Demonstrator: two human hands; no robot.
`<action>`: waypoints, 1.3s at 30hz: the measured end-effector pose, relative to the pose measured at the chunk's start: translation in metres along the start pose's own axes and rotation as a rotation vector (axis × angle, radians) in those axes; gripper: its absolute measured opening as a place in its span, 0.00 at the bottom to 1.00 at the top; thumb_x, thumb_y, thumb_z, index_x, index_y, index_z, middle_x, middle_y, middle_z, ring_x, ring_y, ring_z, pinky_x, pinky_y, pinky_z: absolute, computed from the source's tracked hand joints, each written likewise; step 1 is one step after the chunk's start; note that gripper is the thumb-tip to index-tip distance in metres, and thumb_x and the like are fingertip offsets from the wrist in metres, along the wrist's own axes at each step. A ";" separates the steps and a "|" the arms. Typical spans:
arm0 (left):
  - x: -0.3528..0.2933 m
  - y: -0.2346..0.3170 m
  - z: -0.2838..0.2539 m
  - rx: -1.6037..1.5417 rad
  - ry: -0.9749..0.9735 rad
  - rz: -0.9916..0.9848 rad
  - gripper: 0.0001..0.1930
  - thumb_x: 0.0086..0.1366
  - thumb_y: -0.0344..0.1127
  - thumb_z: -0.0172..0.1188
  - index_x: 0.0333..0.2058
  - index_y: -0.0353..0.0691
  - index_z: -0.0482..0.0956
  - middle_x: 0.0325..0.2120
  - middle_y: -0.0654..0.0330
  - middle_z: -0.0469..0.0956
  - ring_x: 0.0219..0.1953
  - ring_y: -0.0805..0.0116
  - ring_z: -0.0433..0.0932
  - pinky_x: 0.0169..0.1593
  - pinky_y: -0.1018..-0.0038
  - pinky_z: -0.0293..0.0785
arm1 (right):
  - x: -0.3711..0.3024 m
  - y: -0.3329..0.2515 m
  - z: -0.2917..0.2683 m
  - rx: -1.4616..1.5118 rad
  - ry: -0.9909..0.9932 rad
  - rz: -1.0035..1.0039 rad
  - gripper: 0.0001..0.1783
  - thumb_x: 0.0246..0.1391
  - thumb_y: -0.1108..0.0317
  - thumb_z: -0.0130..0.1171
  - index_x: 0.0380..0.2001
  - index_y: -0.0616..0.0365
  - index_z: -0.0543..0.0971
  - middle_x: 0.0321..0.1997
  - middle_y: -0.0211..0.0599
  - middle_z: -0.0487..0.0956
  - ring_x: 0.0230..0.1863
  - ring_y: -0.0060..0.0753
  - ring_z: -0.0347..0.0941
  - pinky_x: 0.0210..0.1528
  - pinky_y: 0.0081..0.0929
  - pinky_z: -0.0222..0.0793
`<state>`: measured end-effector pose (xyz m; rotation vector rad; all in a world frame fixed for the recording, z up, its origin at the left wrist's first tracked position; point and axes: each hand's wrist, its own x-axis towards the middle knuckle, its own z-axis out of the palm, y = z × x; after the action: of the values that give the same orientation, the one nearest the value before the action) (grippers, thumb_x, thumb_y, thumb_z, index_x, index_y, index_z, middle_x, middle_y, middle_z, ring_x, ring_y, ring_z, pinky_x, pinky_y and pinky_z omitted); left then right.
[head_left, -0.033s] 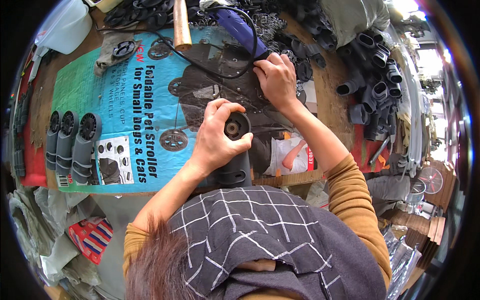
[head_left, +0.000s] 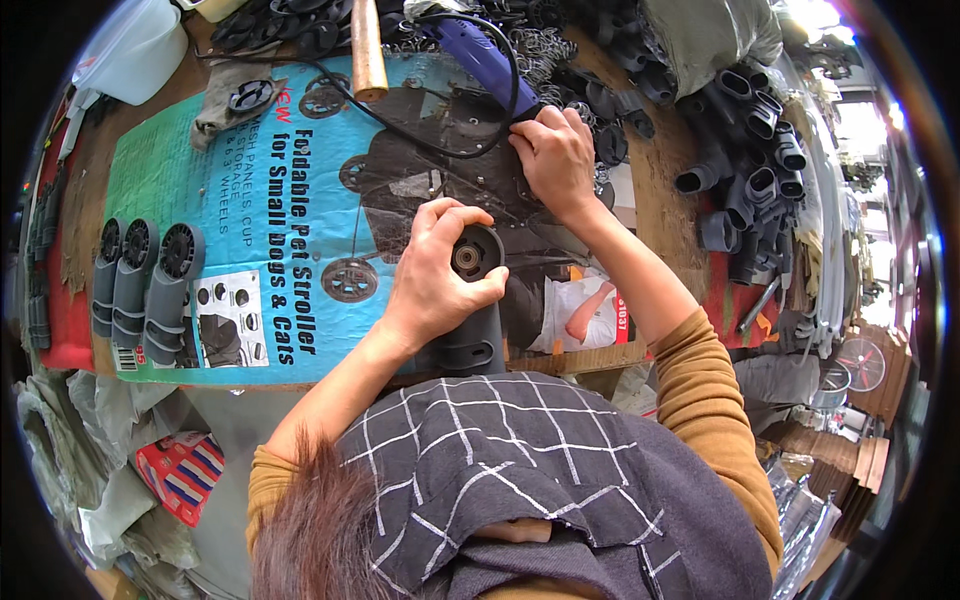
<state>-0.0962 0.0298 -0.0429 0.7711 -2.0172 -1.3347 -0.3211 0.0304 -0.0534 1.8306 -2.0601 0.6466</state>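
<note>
My left hand (head_left: 435, 270) is wrapped round the round head of a dark grey plastic leg piece (head_left: 478, 335), thumb on its right side, fingers over the far edge. A metal ring like a bearing (head_left: 466, 259) shows in the middle of that head. Farther off, my right hand (head_left: 556, 158) has its fingers curled and pressed together beside the dark end of a blue corded power tool (head_left: 485, 65). What the fingertips hold, if anything, is hidden. Three similar grey leg pieces (head_left: 172, 295) lie side by side at the left.
A flattened printed carton (head_left: 235, 345) covers the wooden bench. A wooden handle (head_left: 368, 70) and a black cable (head_left: 440, 152) lie across the far side. Small black parts and metal springs (head_left: 540, 60) are heaped behind. Dark plastic tubes (head_left: 745, 190) pile up right; a white tub (head_left: 135, 50) stands far left.
</note>
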 end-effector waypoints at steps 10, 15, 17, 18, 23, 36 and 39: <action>-0.002 -0.009 0.005 -0.030 0.065 0.042 0.32 0.43 0.35 0.72 0.48 0.37 0.68 0.45 0.53 0.69 0.49 0.57 0.70 0.54 0.67 0.68 | -0.032 -0.065 -0.067 0.528 -0.212 0.129 0.04 0.42 0.67 0.68 0.24 0.51 0.82 0.27 0.29 0.73 0.36 0.36 0.68 0.42 0.32 0.61; -0.003 -0.011 0.006 -0.018 0.070 0.040 0.31 0.44 0.35 0.70 0.48 0.38 0.68 0.45 0.49 0.70 0.50 0.50 0.71 0.52 0.61 0.71 | -0.048 -0.083 -0.073 0.624 -0.318 0.179 0.04 0.44 0.69 0.67 0.26 0.54 0.85 0.25 0.30 0.75 0.33 0.35 0.69 0.41 0.32 0.62; -0.003 -0.010 0.006 -0.017 0.077 0.042 0.31 0.44 0.35 0.70 0.48 0.38 0.68 0.45 0.49 0.70 0.50 0.49 0.72 0.51 0.61 0.72 | -0.047 -0.083 -0.070 0.607 -0.312 0.168 0.05 0.44 0.68 0.67 0.27 0.55 0.85 0.24 0.31 0.75 0.32 0.35 0.69 0.41 0.32 0.63; -0.003 -0.010 0.006 -0.018 0.083 0.049 0.31 0.44 0.35 0.70 0.48 0.38 0.68 0.45 0.49 0.70 0.49 0.49 0.72 0.51 0.61 0.72 | -0.046 -0.084 -0.070 0.590 -0.312 0.151 0.05 0.44 0.69 0.67 0.28 0.55 0.86 0.24 0.31 0.75 0.31 0.34 0.69 0.39 0.31 0.64; -0.003 -0.008 0.004 0.004 0.054 -0.005 0.32 0.44 0.38 0.72 0.48 0.39 0.69 0.46 0.49 0.69 0.48 0.51 0.72 0.50 0.62 0.72 | -0.056 -0.075 -0.082 0.602 -0.281 0.227 0.04 0.44 0.69 0.68 0.27 0.55 0.86 0.23 0.32 0.76 0.31 0.36 0.70 0.36 0.31 0.66; -0.003 -0.009 0.007 0.059 0.109 0.127 0.29 0.49 0.42 0.75 0.46 0.40 0.71 0.50 0.49 0.65 0.51 0.50 0.68 0.54 0.63 0.70 | -0.071 0.046 -0.063 0.021 -0.107 0.444 0.07 0.48 0.64 0.65 0.26 0.55 0.83 0.29 0.36 0.77 0.38 0.42 0.72 0.44 0.36 0.63; -0.006 -0.008 0.007 0.092 0.150 0.199 0.26 0.51 0.41 0.74 0.46 0.42 0.73 0.54 0.49 0.62 0.56 0.50 0.65 0.57 0.62 0.67 | -0.057 0.018 -0.084 0.135 -0.145 0.525 0.06 0.47 0.66 0.66 0.25 0.57 0.83 0.28 0.35 0.78 0.36 0.38 0.72 0.42 0.34 0.66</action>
<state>-0.0968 0.0358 -0.0536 0.6696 -1.9892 -1.0474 -0.3366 0.1239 -0.0129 1.4306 -2.6842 0.8154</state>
